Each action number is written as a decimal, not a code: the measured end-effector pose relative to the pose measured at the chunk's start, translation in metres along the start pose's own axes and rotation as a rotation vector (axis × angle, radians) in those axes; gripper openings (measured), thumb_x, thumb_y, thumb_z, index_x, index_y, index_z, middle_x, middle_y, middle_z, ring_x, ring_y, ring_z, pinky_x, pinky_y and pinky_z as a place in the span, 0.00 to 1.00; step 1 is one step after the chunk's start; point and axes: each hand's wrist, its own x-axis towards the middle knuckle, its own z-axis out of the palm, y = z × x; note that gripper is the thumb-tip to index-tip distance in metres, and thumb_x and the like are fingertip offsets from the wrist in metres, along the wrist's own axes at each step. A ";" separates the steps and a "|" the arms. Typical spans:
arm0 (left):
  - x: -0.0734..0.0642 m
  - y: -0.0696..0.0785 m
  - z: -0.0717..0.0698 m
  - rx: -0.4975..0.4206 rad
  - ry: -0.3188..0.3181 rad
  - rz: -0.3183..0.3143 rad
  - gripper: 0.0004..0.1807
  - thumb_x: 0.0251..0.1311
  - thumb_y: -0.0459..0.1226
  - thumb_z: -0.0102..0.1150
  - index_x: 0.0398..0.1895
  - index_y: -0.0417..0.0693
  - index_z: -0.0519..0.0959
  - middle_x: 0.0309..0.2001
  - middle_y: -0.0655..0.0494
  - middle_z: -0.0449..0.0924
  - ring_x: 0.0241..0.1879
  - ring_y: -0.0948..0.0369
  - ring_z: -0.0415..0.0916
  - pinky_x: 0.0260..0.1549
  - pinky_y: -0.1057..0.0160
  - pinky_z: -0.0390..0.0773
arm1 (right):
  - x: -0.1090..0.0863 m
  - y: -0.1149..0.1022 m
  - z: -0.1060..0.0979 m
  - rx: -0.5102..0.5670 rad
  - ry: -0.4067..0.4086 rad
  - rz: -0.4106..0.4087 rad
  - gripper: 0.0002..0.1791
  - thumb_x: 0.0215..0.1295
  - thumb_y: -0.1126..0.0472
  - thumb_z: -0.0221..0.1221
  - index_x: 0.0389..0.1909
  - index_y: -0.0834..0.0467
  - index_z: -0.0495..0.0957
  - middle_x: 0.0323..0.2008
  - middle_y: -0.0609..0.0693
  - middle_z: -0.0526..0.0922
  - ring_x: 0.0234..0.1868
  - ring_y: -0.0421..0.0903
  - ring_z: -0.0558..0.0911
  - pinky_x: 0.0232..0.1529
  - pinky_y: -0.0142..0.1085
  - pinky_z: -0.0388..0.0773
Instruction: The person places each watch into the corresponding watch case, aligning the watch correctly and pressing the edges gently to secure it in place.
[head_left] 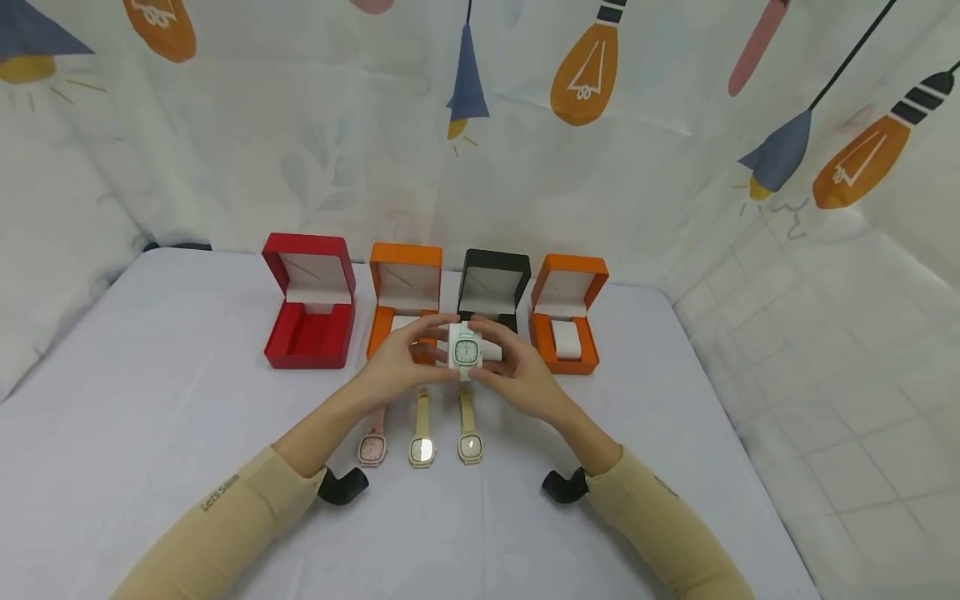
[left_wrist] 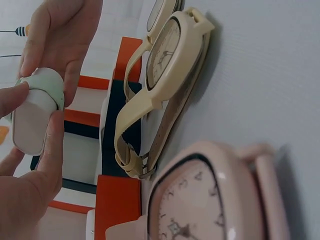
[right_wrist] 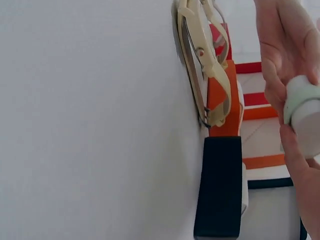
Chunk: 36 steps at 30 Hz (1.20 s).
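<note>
From my remote station I logged, left to right: red box (head_left: 307,354), left of the grip, lid up, red interior showing; first orange box (head_left: 378,329), just behind the left hand, lid up, white pad (head_left: 405,322) inside, partly covered by fingers; dark box (head_left: 495,260), directly behind the grip, lid up, interior largely hidden; second orange box (head_left: 591,343), right of the grip, lid up, white pillow (head_left: 566,340) inside. Below the grip lay white cloth (head_left: 465,533); beyond hung a lamp-printed curtain (head_left: 300,125).

Grip: left hand (head_left: 401,354) and right hand (head_left: 521,367) pinched a white cushion (left_wrist: 32,120) between them, mint watch (head_left: 467,351) strapped round it. Nearer than the grip lay a pink watch (head_left: 372,450), cream watch (head_left: 422,452) and second cream watch (head_left: 471,448). The hands blocked my view of the dark box.
</note>
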 end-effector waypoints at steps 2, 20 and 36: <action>-0.001 -0.003 -0.001 -0.006 -0.005 -0.002 0.41 0.57 0.32 0.75 0.75 0.53 0.68 0.60 0.46 0.75 0.52 0.49 0.80 0.50 0.58 0.83 | -0.002 -0.001 -0.002 0.014 -0.017 0.016 0.38 0.67 0.73 0.65 0.76 0.58 0.64 0.75 0.55 0.63 0.71 0.50 0.68 0.60 0.45 0.78; -0.006 -0.005 -0.005 -0.029 -0.077 0.001 0.43 0.58 0.30 0.73 0.76 0.56 0.66 0.64 0.44 0.71 0.55 0.47 0.79 0.49 0.55 0.84 | -0.004 -0.001 0.001 0.049 -0.021 0.090 0.40 0.62 0.77 0.67 0.74 0.60 0.65 0.74 0.52 0.64 0.70 0.54 0.70 0.59 0.46 0.79; -0.005 -0.004 -0.008 0.031 -0.050 0.010 0.43 0.55 0.30 0.76 0.75 0.50 0.68 0.62 0.47 0.74 0.53 0.48 0.79 0.47 0.57 0.85 | -0.003 0.002 -0.001 0.083 -0.031 0.073 0.38 0.63 0.74 0.68 0.73 0.58 0.66 0.74 0.55 0.64 0.71 0.55 0.70 0.59 0.43 0.79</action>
